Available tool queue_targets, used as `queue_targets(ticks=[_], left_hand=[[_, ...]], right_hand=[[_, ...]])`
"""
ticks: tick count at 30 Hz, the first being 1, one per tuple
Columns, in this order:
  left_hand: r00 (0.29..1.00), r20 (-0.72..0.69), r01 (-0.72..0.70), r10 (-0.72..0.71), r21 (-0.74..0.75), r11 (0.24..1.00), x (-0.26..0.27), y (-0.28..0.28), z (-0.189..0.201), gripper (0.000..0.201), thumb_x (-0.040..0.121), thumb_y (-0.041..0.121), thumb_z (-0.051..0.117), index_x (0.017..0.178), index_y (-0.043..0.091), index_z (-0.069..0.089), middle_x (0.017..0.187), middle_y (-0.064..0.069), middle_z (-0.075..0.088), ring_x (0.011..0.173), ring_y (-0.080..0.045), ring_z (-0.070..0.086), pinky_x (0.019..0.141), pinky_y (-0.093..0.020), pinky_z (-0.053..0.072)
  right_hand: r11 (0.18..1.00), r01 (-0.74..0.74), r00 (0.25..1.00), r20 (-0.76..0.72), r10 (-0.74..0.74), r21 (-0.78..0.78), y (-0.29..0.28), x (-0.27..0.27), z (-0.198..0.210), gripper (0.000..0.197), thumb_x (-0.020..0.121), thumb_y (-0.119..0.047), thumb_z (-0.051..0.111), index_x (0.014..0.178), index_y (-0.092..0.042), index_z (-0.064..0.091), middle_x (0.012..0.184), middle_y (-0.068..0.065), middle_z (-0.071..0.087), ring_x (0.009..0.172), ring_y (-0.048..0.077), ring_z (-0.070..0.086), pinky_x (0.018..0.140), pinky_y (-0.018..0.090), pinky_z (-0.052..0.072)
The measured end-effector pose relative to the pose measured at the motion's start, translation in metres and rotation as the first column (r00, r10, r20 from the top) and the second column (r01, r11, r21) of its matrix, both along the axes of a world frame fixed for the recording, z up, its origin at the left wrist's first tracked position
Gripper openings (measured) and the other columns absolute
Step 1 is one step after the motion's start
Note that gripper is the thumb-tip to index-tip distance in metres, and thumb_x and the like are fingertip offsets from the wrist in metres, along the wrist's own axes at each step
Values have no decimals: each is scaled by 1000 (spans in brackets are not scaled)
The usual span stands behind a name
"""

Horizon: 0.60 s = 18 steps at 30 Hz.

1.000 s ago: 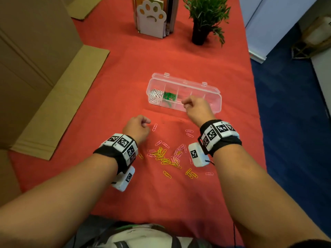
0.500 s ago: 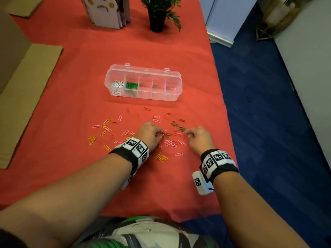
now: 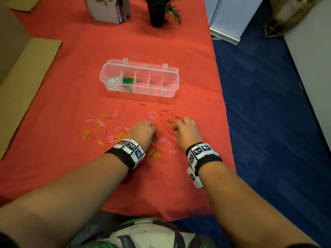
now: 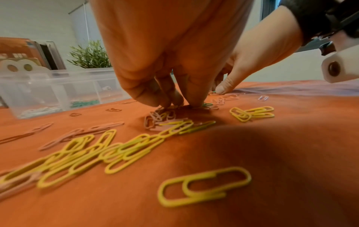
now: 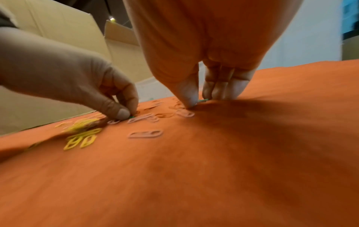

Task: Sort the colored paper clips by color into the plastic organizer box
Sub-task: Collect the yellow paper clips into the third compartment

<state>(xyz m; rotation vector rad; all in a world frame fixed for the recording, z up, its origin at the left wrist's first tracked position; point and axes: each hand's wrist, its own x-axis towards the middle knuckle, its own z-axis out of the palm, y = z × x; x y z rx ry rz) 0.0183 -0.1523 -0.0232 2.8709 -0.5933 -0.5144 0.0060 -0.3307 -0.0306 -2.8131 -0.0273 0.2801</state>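
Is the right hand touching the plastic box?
Apart. The head view shows the right hand down among the loose clips, with bare red cloth between it and the plastic box.

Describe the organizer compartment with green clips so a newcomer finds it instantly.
On the red tablecloth sits a clear organizer box, beyond both hands. The green clips fill its second compartment from the left, between the white clips and empty compartments on the right.

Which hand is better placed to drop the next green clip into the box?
Right, probably. The right hand pinches at green clips and sits nearer the box. The left hand is also at a green clip, but farther back.
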Motion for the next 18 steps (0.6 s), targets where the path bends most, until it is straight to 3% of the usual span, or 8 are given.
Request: queue_targets(ticks=[3,6,11,13,15,16,18], left_hand=[[999,18,-34,33,44,998,-4,4,2,20,89,21,49,103,12,59,107,-9,55,105,-31,52,88,-41,45],[986,-5,-165,166,24,986,-6,10,4,25,89,25,47,104,10,58,108,-11,57,107,-32,54,88,-41,45],[902,-121,-430,414,-318,845,-3,14,15,13,88,16,52,94,7,61,103,-14,61,98,-31,57,84,-34,43],[858,-225,-513,461,-410,754,2,15,20,10,89,13,53,95,8,59,91,-8,63,88,-26,59,76,-25,43],[805,-378,-592,457,-473,652,7,14,21,10,90,9,51,93,17,56,74,1,55,65,-12,55,57,-10,42],[756,-487,-651,437,-497,574,9,13,21,17,91,6,48,90,20,56,70,2,51,55,-6,52,48,-8,40],[609,-700,-789,372,-488,374,12,10,24,31,93,-1,40,82,23,57,68,-1,50,45,-1,51,42,-11,41]], right_hand=[[998,-51,997,-53,53,39,11,-1,-1,12,86,-15,55,97,-9,57,107,10,49,102,29,48,86,39,47],[982,-22,992,-119,44,187,17,-1,4,3,82,-10,56,84,-11,58,95,7,53,90,26,55,81,34,47],[896,194,969,-218,-113,399,12,7,15,23,78,-8,62,64,-22,50,66,-9,55,66,12,52,63,23,37],[776,327,939,-281,-200,540,9,10,16,28,80,-2,57,67,-24,49,61,-7,51,57,10,49,56,23,40],[605,453,889,-383,-250,655,4,10,17,32,84,5,49,77,-25,53,62,-3,50,51,7,52,47,20,44],[523,501,864,-430,-262,689,2,11,18,33,86,8,47,79,-24,55,63,-2,50,48,5,54,44,18,45],[402,567,824,-493,-279,720,-3,12,22,32,87,10,44,78,-17,58,65,2,51,48,4,56,45,16,46]])
